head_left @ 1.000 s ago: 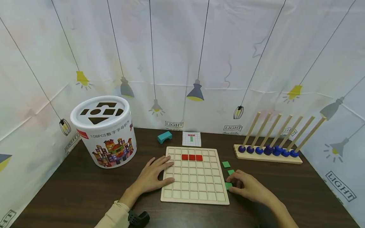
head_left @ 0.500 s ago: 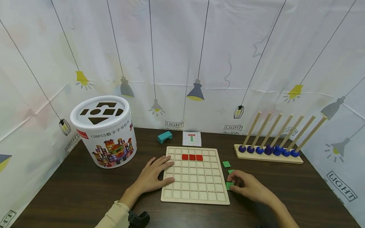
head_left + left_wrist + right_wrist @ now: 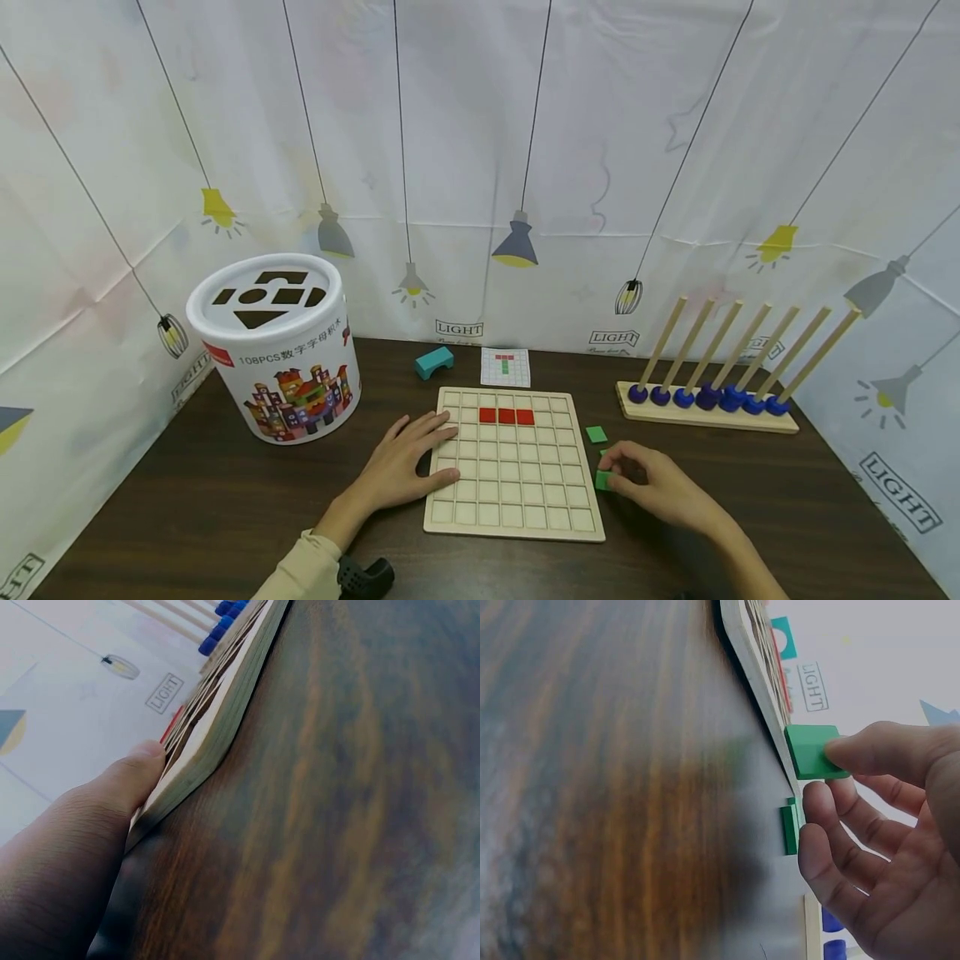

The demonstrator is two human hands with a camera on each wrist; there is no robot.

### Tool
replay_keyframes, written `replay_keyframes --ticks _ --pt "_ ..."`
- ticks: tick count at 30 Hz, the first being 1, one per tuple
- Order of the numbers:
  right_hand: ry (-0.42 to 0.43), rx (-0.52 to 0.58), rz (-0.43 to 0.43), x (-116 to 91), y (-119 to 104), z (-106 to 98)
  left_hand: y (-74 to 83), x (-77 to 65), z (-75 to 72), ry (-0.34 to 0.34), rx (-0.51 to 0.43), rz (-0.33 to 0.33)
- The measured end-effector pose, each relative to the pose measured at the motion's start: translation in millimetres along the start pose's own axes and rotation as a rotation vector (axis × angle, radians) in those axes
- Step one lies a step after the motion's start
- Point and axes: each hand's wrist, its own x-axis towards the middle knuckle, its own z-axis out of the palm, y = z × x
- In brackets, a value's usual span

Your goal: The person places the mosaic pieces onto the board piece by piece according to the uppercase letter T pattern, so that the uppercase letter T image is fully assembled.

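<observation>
And a screened-off play corner is seen here, table (image 3: 187, 517) backed by lamp-printed cloth (image 3: 450, 125), block tub (image 3: 273, 350) displayed

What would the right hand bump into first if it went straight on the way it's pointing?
Probably the wooden grid board, whose right edge lies just past the green tile pinched in the right hand. Whether the tile would strike or pass over that edge is unclear.

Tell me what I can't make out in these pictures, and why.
Head view: most of the middle green tile, covered by the right hand.
Head view: whether the 108PCS bucket holds anything; the holes in its lid show only dark.
Left wrist view: the squares of the wooden grid board, seen almost edge-on.
Right wrist view: most of the bead stand, beyond the bottom edge or behind the hand.
</observation>
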Motion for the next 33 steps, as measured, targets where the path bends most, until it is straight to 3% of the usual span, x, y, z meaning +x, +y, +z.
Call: replay_keyframes --ticks 12,27,33 --pt "0.008 0.038 -0.005 11 -3 2 7.0 -1.0 -1.2 -0.001 0.022 -0.021" --pt "0.04 -0.005 -0.009 30 -17 7 6.6 -0.8 0.9 0.019 0.044 -0.004" --pt "0.043 0.028 -0.027 36 -20 10 7.2 -1.1 0.8 0.011 0.036 -0.001"
